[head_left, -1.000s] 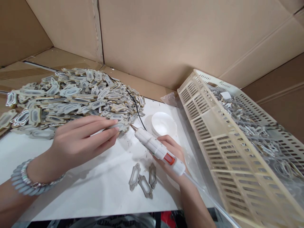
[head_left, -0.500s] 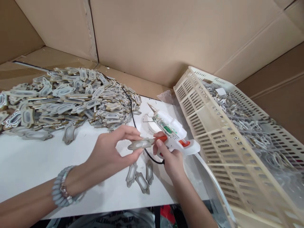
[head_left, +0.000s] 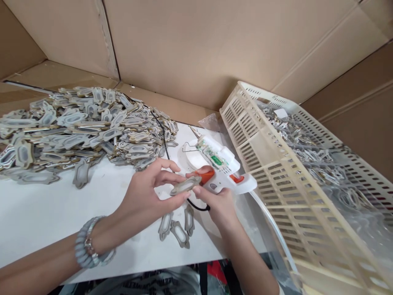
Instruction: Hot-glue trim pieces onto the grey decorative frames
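Observation:
Between its thumb and fingers, my left hand grips a grey scalloped frame piece with a pale oval centre. My right hand pinches the right end of the same piece, beside the orange trigger of a glue gun. This white glue gun, with a green circuit board showing, lies on its stand, its metal nozzle pointing up and left. Three similar pieces lie on the white table below my hands.
A large heap of grey frame pieces covers the back left. At right stands a cream plastic crate with bagged metal parts. A black cable and a white cord run near the gun. Cardboard walls enclose the back.
The held piece has tilted, its right end higher, and my right fingers have shifted on it. The whole view has moved slightly, so the heap and crate appear further left.

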